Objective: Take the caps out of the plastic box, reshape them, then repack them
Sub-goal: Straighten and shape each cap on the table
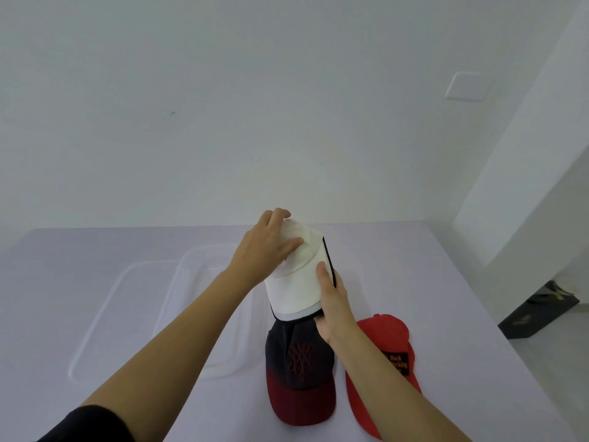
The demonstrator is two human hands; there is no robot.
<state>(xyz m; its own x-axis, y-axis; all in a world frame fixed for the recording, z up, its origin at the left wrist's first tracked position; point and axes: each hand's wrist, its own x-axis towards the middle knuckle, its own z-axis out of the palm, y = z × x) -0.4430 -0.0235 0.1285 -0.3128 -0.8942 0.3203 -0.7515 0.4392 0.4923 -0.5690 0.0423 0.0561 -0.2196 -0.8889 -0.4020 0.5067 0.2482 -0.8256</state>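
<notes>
While both hands hold it above the worktop (446,282), the white cap (296,288) sits clear of the surface, with its crown pointing away from the person and its brim towards them. The left hand (264,250) grips the crown: its fingers curl over the top and its thumb lies across the near face of the fabric. The right hand (334,304) pinches the right edge of the brim, with the thumb pressed on the white upper surface and the fingers hidden behind the black-edged underside. Directly below the white cap, a dark cap (299,362) with a dark red brim lies on the worktop, embroidered logo up and brim towards the person. Just beside it on the right, partly covered by the right forearm, lies a red cap (385,330) bearing a black patch (396,362) with orange lettering. On the left side of the worktop stands the clear plastic box (204,250), with no cap visible inside it; the left forearm crosses over it. A flat clear lid (95,320) lies against the left side of the box. A white wall rises behind the worktop and carries a blank white cover plate (465,86) at upper right. A dark object (538,311) rests on the floor to the right of the worktop; its type cannot be determined.
</notes>
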